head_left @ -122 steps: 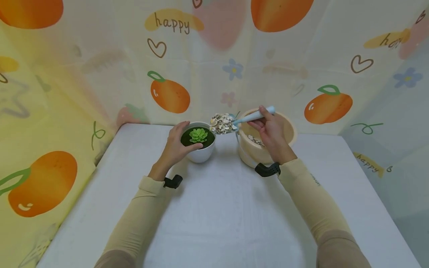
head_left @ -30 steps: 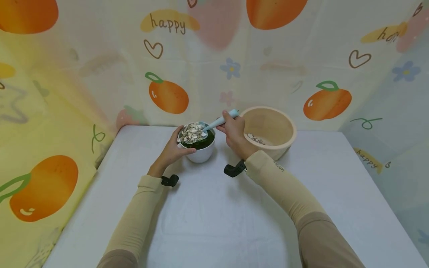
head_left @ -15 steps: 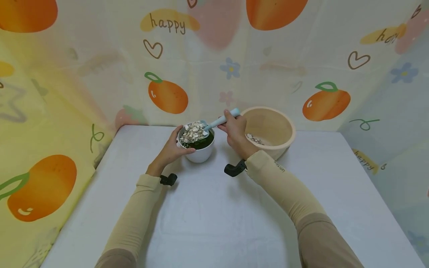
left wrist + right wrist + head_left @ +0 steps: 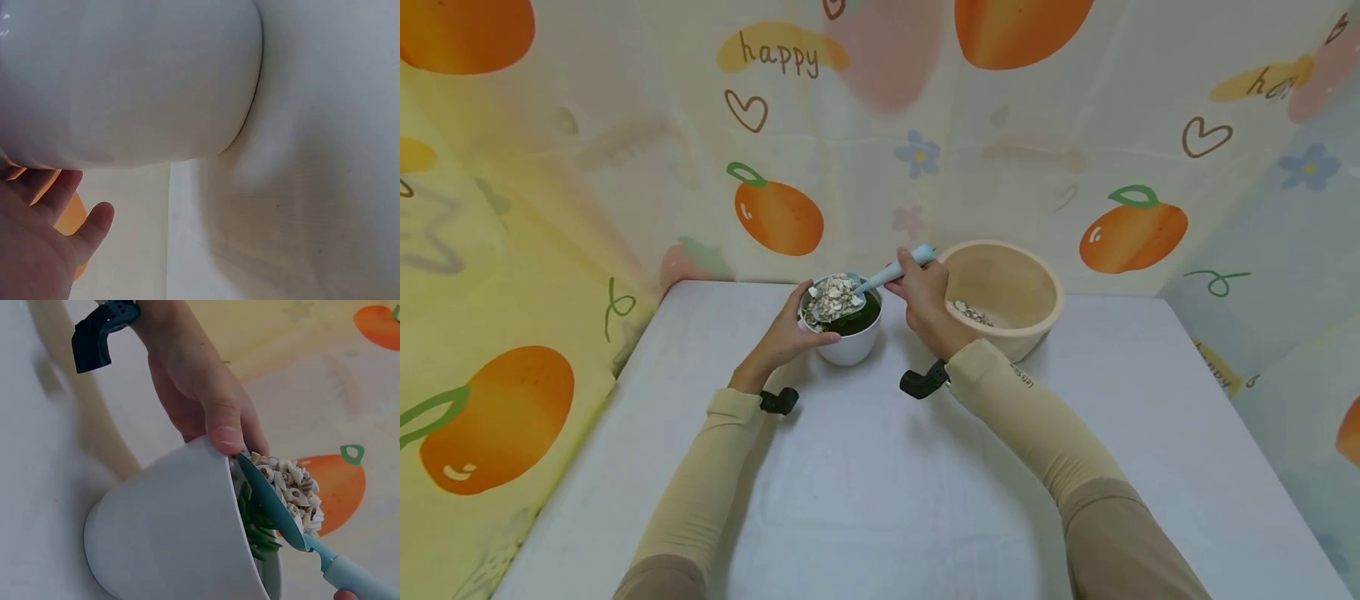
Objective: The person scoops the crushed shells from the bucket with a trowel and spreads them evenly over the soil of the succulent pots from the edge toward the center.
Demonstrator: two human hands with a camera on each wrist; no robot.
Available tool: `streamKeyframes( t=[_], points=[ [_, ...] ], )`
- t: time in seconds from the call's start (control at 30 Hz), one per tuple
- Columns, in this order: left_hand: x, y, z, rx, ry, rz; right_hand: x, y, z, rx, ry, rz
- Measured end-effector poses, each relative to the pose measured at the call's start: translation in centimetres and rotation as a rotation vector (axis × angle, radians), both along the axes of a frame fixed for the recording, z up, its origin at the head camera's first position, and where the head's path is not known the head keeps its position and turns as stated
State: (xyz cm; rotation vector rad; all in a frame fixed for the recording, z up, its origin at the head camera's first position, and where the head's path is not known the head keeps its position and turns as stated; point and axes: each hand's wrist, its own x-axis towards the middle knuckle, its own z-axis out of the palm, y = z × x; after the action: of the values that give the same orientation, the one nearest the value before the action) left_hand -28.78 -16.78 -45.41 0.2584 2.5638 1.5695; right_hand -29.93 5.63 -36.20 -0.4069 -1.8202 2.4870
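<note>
A white flower pot (image 4: 850, 348) stands at the back middle of the table, holding a green succulent (image 4: 256, 534). My left hand (image 4: 786, 337) holds the pot at its left side, with the thumb on the rim in the right wrist view. In the left wrist view the pot wall (image 4: 137, 81) fills much of the frame. My right hand (image 4: 928, 300) grips the light blue handle of a small trowel (image 4: 891, 273). Its blade lies over the pot's mouth, heaped with small seashells (image 4: 297, 487). From the head, shells and blade hide the succulent.
A beige round tub (image 4: 1037, 283) stands to the right of the pot, close behind my right hand, with some shells (image 4: 972, 313) at its bottom. A white cloth covers the table (image 4: 850, 483). A fruit-patterned curtain (image 4: 865, 167) hangs right behind it.
Since the oldest frame the loaded trowel has moved left from beside the tub to over the pot, covering the succulent. Over the last second both hands have stayed nearly still.
</note>
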Motion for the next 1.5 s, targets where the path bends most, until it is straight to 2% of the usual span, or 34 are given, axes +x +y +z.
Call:
streamKeyframes(
  t=[0.13,0.3,0.47,0.63,0.83,1.1,1.33,1.5],
  points=[
    [0.2,0.3,-0.2,-0.013,0.029,0.035,-0.1,-0.1,0.0,0.028,0.019,-0.002],
    [0.6,0.6,0.1,-0.053,0.05,0.055,-0.2,-0.1,-0.2,0.043,0.047,0.0],
    [0.4,0.4,0.5,-0.101,0.038,0.022,-0.2,-0.1,-0.2,0.049,0.062,-0.018],
    [-0.1,0.2,0.5,-0.092,0.042,-0.005,-0.2,-0.2,-0.4,0.061,0.073,-0.008],
    [0.0,0.6,0.2,-0.086,0.047,0.034,-0.1,-0.4,-0.7,0.083,0.093,-0.013],
    [0.9,1.6,0.0,-0.077,0.082,0.109,-0.2,-0.5,-1.1,0.104,0.099,-0.034],
    [0.9,1.1,0.3,-0.153,0.115,0.074,-0.1,-0.4,-1.1,0.091,0.126,0.018],
    [0.4,0.6,0.5,-0.17,0.097,0.024,-0.1,-0.2,-1.2,0.108,0.124,0.062]
  ],
)
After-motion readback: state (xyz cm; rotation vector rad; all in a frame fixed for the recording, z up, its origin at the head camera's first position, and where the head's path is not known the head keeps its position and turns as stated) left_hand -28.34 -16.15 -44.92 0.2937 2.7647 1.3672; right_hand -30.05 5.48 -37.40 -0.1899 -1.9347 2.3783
